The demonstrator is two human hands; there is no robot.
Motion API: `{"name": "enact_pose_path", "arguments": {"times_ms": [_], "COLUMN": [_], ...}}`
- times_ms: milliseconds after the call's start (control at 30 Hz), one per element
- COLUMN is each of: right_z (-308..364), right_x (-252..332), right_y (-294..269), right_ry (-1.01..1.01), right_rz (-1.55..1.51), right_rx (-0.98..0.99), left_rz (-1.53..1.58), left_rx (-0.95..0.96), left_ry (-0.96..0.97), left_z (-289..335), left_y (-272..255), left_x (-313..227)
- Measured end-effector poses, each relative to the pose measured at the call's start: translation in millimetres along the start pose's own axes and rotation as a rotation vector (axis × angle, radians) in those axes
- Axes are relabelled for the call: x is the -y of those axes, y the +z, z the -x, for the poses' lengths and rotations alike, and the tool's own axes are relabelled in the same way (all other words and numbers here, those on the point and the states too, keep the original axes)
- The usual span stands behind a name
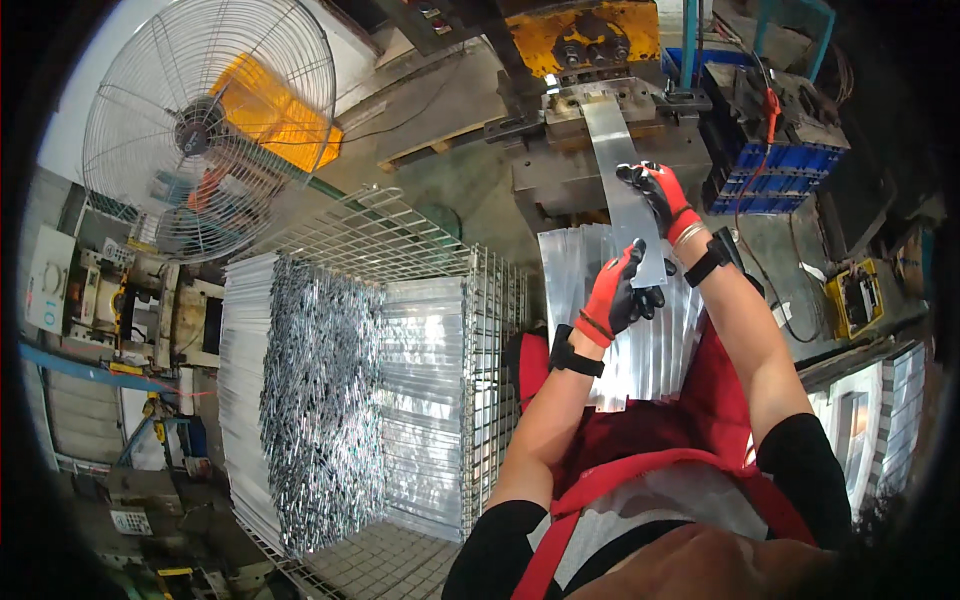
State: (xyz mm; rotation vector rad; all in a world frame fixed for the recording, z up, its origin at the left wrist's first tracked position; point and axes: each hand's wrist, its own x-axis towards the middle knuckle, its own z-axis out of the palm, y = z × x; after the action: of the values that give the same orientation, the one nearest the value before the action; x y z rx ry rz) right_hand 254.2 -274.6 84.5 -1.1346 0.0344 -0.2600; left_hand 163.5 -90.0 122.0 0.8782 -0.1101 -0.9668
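A long flat metal strip (613, 165) reaches from the press die (598, 108) back toward my body, its far end lying on the die. My left hand (622, 295), in a red and black glove, is closed on the strip's near end. Farther along, my right hand (660, 195), gloved alike, grips the strip at its right edge. Below both hands, a fanned pile of similar metal strips (580, 270) rests over my lap on a red apron (610, 450). My fingertips under the strip are partly hidden.
A wire cage (495, 300) full of stacked metal strips (420, 350) stands close at my left. Beyond it is a large fan (205, 130) with an orange crate (275, 110) behind. Blue crates (770, 180) stand right of the press, and a yellow bin (855, 300) sits nearer.
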Motion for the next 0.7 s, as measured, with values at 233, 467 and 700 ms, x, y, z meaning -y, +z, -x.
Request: {"name": "enact_pose_path", "arguments": {"times_ms": [233,467,700], "right_z": [-5,-3,9], "right_x": [-3,1,16], "right_y": [-6,2,16], "right_ry": [0.045,0.107,0.098], "right_rz": [0.035,0.033,0.207], "right_rx": [0.03,-0.025,-0.089], "left_rz": [0.121,0.081,0.066], "left_rx": [-0.086,0.04,-0.011], "left_ry": [0.007,-0.02,-0.042], "left_z": [4,-4,0], "left_y": [10,-8,-4], "left_x": [-3,1,1]}}
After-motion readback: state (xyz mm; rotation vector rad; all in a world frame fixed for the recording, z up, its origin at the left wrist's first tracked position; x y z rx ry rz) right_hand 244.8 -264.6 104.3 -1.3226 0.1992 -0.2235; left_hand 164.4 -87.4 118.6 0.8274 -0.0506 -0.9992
